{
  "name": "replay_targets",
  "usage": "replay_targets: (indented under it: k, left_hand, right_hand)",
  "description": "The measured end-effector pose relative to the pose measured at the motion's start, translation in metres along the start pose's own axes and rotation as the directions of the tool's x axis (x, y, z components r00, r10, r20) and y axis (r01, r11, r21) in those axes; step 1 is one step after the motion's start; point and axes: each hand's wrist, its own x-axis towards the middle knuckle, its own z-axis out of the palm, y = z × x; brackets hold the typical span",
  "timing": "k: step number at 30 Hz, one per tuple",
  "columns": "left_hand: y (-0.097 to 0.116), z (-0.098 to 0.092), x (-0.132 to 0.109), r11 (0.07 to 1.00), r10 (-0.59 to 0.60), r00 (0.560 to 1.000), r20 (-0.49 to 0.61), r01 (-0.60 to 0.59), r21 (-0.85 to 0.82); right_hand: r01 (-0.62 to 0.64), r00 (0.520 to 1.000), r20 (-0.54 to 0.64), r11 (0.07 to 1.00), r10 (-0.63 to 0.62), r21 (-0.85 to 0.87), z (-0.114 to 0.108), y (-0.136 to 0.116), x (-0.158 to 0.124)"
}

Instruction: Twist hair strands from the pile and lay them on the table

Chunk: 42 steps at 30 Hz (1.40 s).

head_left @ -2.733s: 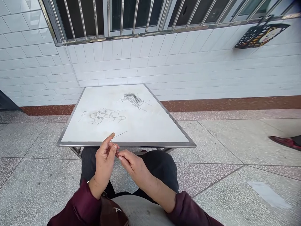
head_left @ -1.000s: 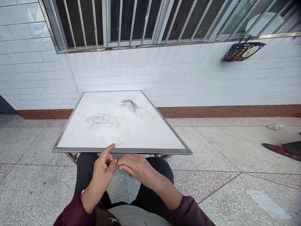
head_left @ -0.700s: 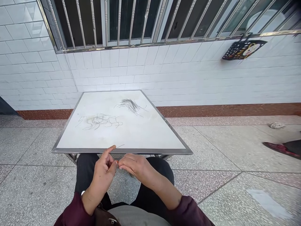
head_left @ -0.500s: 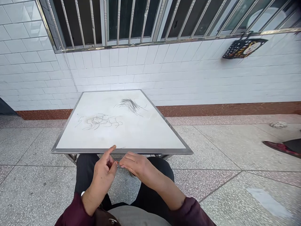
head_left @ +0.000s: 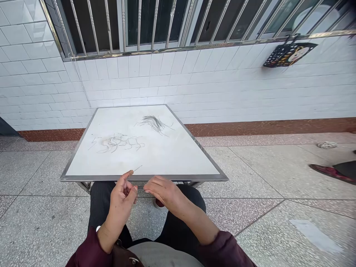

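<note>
My left hand (head_left: 122,196) is above my left knee at the table's near edge, index finger stretched out and the other fingers curled toward the thumb. A thin dark strand (head_left: 138,168) sticks out past its index fingertip over the tabletop. Across a small gap, my right hand (head_left: 164,191) is bent down with its fingers pressed together; what its fingertips hold, if anything, is too small to make out. On the white table (head_left: 178,159) lie a loose spread of curly strands (head_left: 119,142) at the left and a denser bundle of straighter dark strands (head_left: 152,122) farther back.
A white tiled wall (head_left: 222,89) with a barred window (head_left: 150,26) rises behind the table. A patterned bag (head_left: 289,55) hangs from the bars at right. Another person's shoe (head_left: 330,173) shows at the right edge. A pale patch (head_left: 315,235) marks the speckled floor.
My hands have drawn slightly apart, the left shifting a little left. The strand by my left index fingertip now points up and to the right; before, it lay nearly level.
</note>
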Motion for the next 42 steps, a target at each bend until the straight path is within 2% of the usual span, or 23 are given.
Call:
replay_targets:
  k: [3, 10, 18, 24, 28, 31, 34, 38, 42]
  left_hand:
    - [0.001, 0.001, 0.001, 0.998, -0.031, 0.999, 0.022, 0.032, -0.053]
    - [-0.001, -0.002, -0.001, 0.998, -0.058, 0.998, 0.004, 0.059, -0.037]
    - [0.003, 0.000, -0.002, 0.997, -0.049, 0.999, -0.015, 0.048, -0.068]
    - [0.004, 0.003, -0.001, 0.997, -0.007, 0.999, -0.043, 0.004, -0.077]
    - [0.004, 0.004, 0.000, 0.997, 0.010, 0.999, -0.037, -0.012, -0.071]
    - [0.005, 0.004, 0.000, 0.998, 0.016, 0.999, -0.036, -0.018, -0.062]
    - [0.007, 0.006, 0.000, 0.998, 0.032, 0.998, -0.045, -0.035, -0.053]
    - [0.009, 0.009, 0.000, 0.998, 0.039, 0.996, -0.083, -0.042, -0.043]
    - [0.011, 0.011, 0.000, 0.998, 0.042, 0.995, -0.090, -0.047, -0.047]
  right_hand:
    - [0.015, 1.000, 0.010, 1.000, -0.015, 0.006, 0.001, -0.001, 0.000]
    - [-0.004, 0.999, 0.036, 0.998, 0.002, 0.063, -0.004, -0.007, 0.001]
    - [-0.136, 0.990, -0.023, 0.976, 0.142, 0.168, 0.010, -0.006, -0.002]
    - [-0.290, 0.941, -0.108, 0.927, 0.322, 0.238, 0.023, -0.011, 0.001]
    - [-0.377, 0.881, -0.166, 0.869, 0.443, 0.320, 0.030, -0.014, 0.002]
    - [-0.441, 0.801, -0.165, 0.753, 0.576, 0.488, 0.034, -0.017, 0.004]
    - [-0.433, 0.711, -0.082, 0.527, 0.698, 0.731, 0.036, -0.022, 0.007]
    - [-0.282, 0.606, 0.075, 0.126, 0.792, 0.951, 0.034, -0.031, 0.013]
    - [-0.106, 0.548, 0.191, -0.159, 0.815, 0.982, 0.028, -0.035, 0.017]
